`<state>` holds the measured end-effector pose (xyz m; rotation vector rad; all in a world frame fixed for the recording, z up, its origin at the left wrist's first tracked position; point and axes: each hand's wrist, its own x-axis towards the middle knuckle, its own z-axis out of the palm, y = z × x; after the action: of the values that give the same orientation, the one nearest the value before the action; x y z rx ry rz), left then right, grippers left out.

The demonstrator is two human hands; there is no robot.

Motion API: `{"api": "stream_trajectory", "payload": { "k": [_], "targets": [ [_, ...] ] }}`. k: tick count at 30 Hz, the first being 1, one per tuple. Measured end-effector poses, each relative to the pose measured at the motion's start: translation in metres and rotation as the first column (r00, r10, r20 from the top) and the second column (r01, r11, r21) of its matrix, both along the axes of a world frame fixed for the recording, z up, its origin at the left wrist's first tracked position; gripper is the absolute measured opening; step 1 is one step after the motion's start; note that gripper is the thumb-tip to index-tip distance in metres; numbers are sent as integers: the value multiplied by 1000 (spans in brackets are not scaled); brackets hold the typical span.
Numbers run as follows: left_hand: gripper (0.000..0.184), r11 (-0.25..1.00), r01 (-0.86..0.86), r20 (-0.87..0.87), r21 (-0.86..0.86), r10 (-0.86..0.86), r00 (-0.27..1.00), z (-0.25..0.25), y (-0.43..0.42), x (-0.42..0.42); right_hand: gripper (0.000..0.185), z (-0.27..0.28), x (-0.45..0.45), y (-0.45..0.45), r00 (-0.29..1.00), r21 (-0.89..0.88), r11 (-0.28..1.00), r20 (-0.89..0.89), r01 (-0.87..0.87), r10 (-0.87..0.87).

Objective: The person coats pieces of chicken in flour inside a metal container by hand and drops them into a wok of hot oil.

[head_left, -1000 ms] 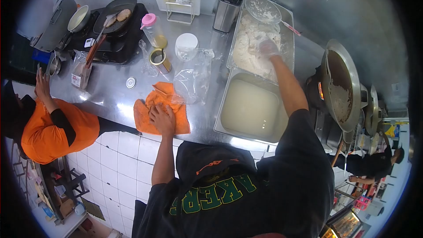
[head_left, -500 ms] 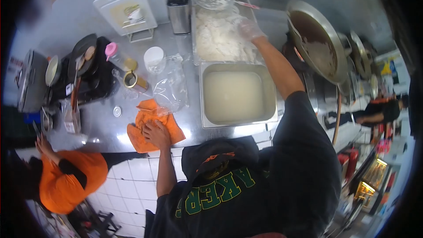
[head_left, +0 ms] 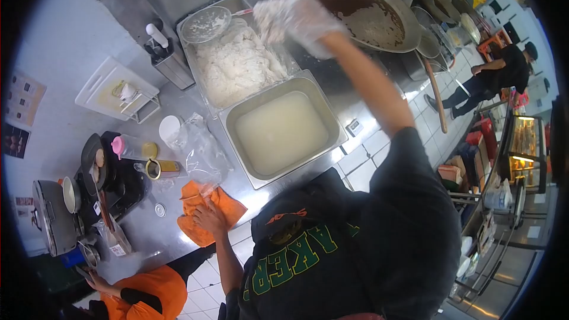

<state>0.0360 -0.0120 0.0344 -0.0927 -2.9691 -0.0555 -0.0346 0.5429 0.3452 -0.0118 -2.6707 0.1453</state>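
Note:
My right hand, in a clear plastic glove, is raised between the flour tray and the large wok of brown oil. Its fingers close around a lumpy flour-coated piece; what lies under the coating cannot be made out. White flour fills the metal tray beneath, where a round sieve rests at the far end. Nearer me stands a deep metal pan of cloudy pale liquid. My left hand lies flat, fingers spread, on an orange cloth at the table's edge.
Left of the trays are a clear plastic bag, a pink-capped bottle, a tin can and a knife holder. A wooden handle juts out below the wok. A co-worker in orange stands at left; another person is far right.
My right hand has lifted out of the flour and moved right towards the wok, holding a coated piece. The view has turned rightwards. My left hand stays on the cloth.

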Motion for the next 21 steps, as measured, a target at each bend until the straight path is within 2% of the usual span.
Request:
{"api": "stream_trajectory", "payload": {
  "k": [2,4,6,9,11,14,17,21],
  "targets": [
    [55,1000,27,14,-5,-27,1000,2,-2,-2,28,52,35,11,996,-234,972,-88,-2,-19],
    [54,998,63,-19,2,-63,998,3,-3,-7,28,72,56,58,996,-404,911,4,85,-91],
    [52,996,82,-30,24,-81,996,1,-5,-10,29,87,81,99,973,-240,946,123,218,-193],
    [49,991,124,-82,48,-120,989,-11,-12,-16,31,94,105,158,905,29,934,237,357,-354],
    [48,988,145,-121,54,-138,983,-15,-13,-16,32,46,114,211,854,191,894,269,406,-446],
    [45,993,106,-45,45,-104,994,-5,-9,-15,33,-40,119,276,778,398,801,269,447,-568],
    [45,994,90,-6,61,-90,996,-3,-7,-15,35,-86,122,294,759,503,737,219,451,-613],
    [46,994,82,-6,68,-82,997,-7,-9,-13,33,-63,113,281,774,540,729,206,421,-599]
  ]
}}
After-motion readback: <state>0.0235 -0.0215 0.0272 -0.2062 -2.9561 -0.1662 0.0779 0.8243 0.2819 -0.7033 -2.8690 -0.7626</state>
